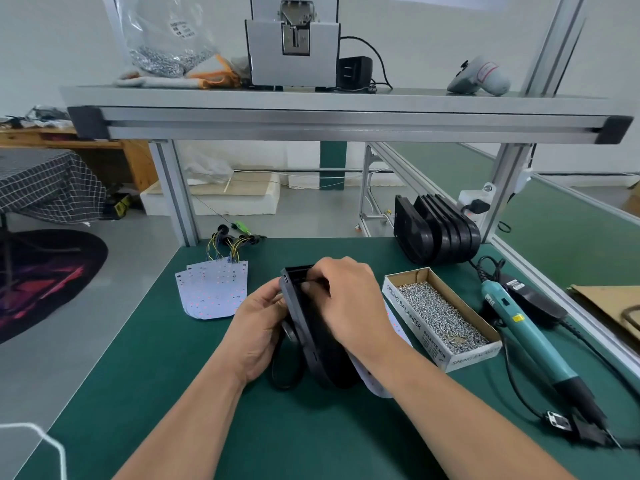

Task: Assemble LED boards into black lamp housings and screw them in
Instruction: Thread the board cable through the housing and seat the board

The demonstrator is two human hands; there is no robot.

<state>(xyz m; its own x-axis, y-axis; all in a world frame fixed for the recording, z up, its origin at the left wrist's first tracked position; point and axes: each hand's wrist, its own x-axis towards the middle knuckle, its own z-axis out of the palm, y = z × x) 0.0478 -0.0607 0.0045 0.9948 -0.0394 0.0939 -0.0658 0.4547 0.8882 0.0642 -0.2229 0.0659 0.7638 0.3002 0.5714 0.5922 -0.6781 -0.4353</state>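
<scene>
Just left of the screw box, I'm holding the black housing on edge on the counter, its long axis running away from me. My left hand is gripping its back, my right hand is hooking its grip over the far end, and the LED board is showing under that wrist.

Hands, left and right, grip a black housing, seemingly tilted.

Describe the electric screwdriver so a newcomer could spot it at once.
Start at the green work mat; on its right side, just beyond the cardboard box of screws, lies the electric screwdriver. It is the only teal, pen-shaped tool, black at the near end, unlike the all-black power unit beside it.
</scene>
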